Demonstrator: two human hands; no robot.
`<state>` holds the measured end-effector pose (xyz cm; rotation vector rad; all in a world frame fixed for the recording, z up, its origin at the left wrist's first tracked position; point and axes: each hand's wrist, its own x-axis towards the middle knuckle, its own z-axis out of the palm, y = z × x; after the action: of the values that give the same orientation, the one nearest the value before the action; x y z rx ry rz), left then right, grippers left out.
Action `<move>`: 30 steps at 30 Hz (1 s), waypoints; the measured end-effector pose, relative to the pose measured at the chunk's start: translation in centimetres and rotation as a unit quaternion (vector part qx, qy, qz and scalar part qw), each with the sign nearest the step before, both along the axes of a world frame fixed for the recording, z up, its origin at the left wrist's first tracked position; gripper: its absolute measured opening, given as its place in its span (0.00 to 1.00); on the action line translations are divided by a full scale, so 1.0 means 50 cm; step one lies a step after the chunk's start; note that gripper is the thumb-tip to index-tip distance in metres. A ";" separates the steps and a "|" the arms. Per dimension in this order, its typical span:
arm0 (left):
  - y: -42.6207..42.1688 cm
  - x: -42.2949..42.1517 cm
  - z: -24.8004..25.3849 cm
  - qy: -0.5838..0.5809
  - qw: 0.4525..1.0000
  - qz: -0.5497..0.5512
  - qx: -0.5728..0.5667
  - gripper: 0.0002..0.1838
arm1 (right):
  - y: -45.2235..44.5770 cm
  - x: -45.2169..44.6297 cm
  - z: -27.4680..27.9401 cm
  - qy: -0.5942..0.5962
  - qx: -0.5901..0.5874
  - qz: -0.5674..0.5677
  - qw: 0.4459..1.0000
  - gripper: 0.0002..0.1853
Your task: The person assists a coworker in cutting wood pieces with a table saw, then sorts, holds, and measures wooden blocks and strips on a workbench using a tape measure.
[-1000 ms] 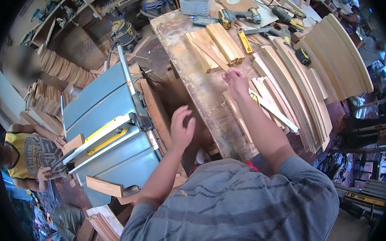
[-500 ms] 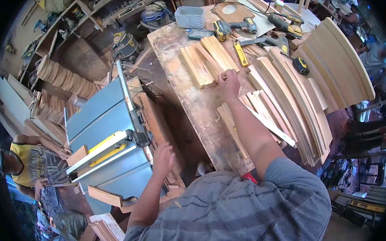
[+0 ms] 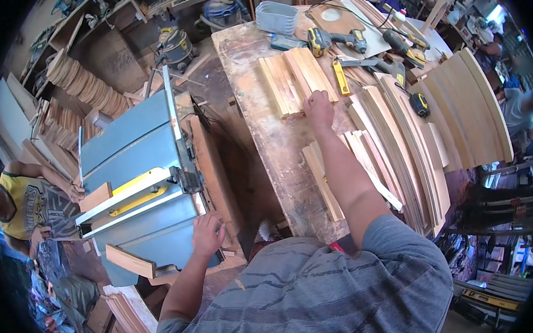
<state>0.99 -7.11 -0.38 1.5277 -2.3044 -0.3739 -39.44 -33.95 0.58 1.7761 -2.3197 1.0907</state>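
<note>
My right hand [image 3: 319, 107] is closed, its curled fingers at the near end of a wooden strip [image 3: 309, 76] in the right one of two bundles on the workbench. Beside it lies the other bundle of wooden strips [image 3: 277, 88]. Over the edge of the blue-grey table saw [image 3: 140, 135], my left hand [image 3: 208, 233] hovers with fingers loosely bent and apart, holding nothing I can see. A yellow-handled tool [image 3: 341, 78] lies just beyond my right hand.
On the workbench [image 3: 246, 98] stand a cordless drill [image 3: 320, 41], a tape measure [image 3: 419, 104] and long curved boards [image 3: 402, 144]. A curved panel [image 3: 465, 111] stands at the right. Another person [image 3: 29, 198] is at the saw's far left, near a wood block [image 3: 96, 197].
The slanted strip by my right hand now lies in line with the right bundle. My left hand has moved slightly down and left in view, and the view has shifted.
</note>
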 end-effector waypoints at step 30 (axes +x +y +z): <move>-0.102 -0.464 -0.047 0.452 0.807 -0.060 0.375 0.32 | 0.673 0.024 0.017 0.006 0.145 0.087 0.986 0.11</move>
<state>-22.23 -12.19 -2.73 1.0417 -1.4873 -1.7672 -38.25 -0.29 1.43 2.1121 -2.4593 0.7865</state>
